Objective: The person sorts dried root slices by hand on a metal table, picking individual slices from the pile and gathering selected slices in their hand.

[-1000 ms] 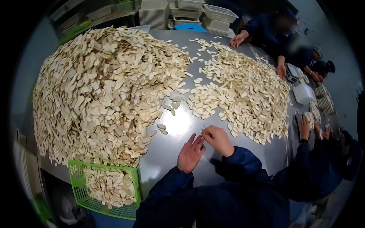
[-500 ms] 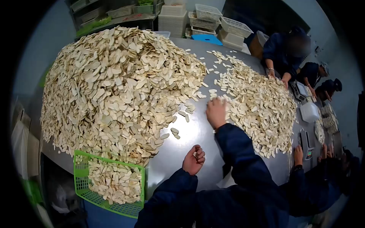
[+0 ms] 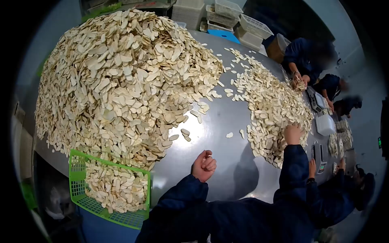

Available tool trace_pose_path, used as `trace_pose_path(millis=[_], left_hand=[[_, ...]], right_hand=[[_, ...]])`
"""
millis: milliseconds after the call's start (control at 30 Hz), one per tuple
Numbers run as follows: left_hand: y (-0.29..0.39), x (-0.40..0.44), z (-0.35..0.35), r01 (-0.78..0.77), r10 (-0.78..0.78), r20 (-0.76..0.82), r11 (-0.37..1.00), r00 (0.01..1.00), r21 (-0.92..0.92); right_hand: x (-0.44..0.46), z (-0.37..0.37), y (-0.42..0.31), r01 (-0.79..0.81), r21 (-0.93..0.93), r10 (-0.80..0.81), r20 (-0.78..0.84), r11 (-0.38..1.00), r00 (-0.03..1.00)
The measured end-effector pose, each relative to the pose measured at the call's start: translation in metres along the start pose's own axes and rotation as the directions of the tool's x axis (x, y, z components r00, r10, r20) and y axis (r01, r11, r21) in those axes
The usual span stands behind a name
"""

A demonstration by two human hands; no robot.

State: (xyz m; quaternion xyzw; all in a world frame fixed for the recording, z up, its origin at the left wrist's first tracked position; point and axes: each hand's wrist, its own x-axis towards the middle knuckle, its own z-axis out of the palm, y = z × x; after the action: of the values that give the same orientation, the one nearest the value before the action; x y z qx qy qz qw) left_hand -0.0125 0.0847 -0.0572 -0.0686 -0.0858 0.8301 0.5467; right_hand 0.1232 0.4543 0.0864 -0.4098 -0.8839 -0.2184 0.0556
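Pale dried slices lie in a tall heap [image 3: 117, 85] on the left and a lower, spread pile [image 3: 275, 97] on the right of a metal table [image 3: 219, 150]. My right hand [image 3: 293, 134] rests on the lower part of the right pile, fingers stretched over the slices; their tips partly blend into them. My left hand [image 3: 204, 166] hovers over bare metal near the table's front, its fingers curled in and no slice visible in them. At the front left, a green plastic basket [image 3: 110, 160] is tilted against the tall heap, with slices inside it.
A co-worker's hands [image 3: 300, 79] hold slices at the far right pile edge. Scales [image 3: 317, 100] and a white container [image 3: 325, 124] stand along the right side. Another person's hand [image 3: 312, 168] is close to my right arm. Stacked trays [image 3: 188, 14] and a blue lid [image 3: 223, 35] are at the back.
My right hand has moved right and toward me, from the right pile's left edge onto its lower part. Fewer slices lie along that left edge. My left hand stays curled, almost in place.
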Motion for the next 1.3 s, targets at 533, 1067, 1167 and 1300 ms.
trace_pose_path(millis=[533,1067,1167,1300], left_hand=[[0.026,-0.001,0.018,-0.176,0.180,-0.082,0.983,0.980,0.058],[0.020,0.004,0.016,-0.182,0.182,-0.079,0.983,0.980,0.007],[0.019,0.004,0.021,-0.186,0.188,-0.073,0.982,0.979,0.033],[0.018,0.004,0.022,-0.179,0.180,-0.025,0.982,0.983,0.060]], right_hand=[[0.201,0.006,-0.361,0.310,0.812,-0.433,-0.079,0.494,0.898],[0.071,-0.055,-0.232,0.178,0.982,-0.878,-0.030,0.063,0.477],[0.048,-0.043,-0.197,0.105,0.989,-0.762,0.010,0.102,0.648],[-0.025,-0.031,-0.192,0.290,0.907,-0.628,-0.036,0.306,0.777]])
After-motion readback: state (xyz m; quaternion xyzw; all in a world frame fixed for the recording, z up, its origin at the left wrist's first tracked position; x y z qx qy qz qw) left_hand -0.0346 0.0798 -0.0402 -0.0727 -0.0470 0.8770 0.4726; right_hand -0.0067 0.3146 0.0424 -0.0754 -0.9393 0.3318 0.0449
